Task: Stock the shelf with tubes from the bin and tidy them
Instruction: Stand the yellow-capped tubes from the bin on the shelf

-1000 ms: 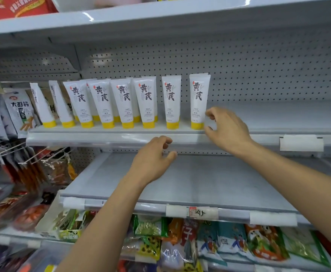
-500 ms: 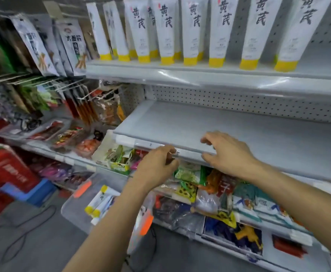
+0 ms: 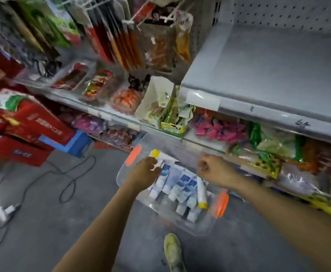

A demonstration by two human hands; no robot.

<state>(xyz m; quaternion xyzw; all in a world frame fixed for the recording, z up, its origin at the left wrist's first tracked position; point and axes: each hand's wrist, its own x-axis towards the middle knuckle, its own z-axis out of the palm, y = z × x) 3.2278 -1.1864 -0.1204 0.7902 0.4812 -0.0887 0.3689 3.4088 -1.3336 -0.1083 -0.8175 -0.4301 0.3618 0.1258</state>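
Hovering over the pile, the left hand (image 3: pixel 146 172) has its grip curled down onto the tubes (image 3: pixel 182 185). Blur smears the fingertips, so I cannot tell whether they pinch a tube or merely touch it. Just beside it, on the shelf side, the right hand (image 3: pixel 214 170) hangs with its grip curled in on itself, nothing in it.

The tubes lie heaped in the bin (image 3: pixel 200 226) on the floor (image 3: pixel 43 213), caps mostly pointing toward the person. They are well apart from the bare shelf (image 3: pixel 268 71) up to the right.

To my eye the job now is picking. The right hand would do well to uncurl and take a tube of its own. Each tube is best pinched near the stiff shoulder by the cap, since the soft body will dent and slide. A straight lift should clear the bin wall.

The tubes look like smooth, squeezable plastic, white with blue labels and round white caps. One yellow-capped tube (image 3: pixel 201 193) lies among them. The bin is thin, clear, hard plastic with an orange latch (image 3: pixel 221 202) at each end. The shelf is flat grey painted metal with a glossy front strip and a perforated back panel.
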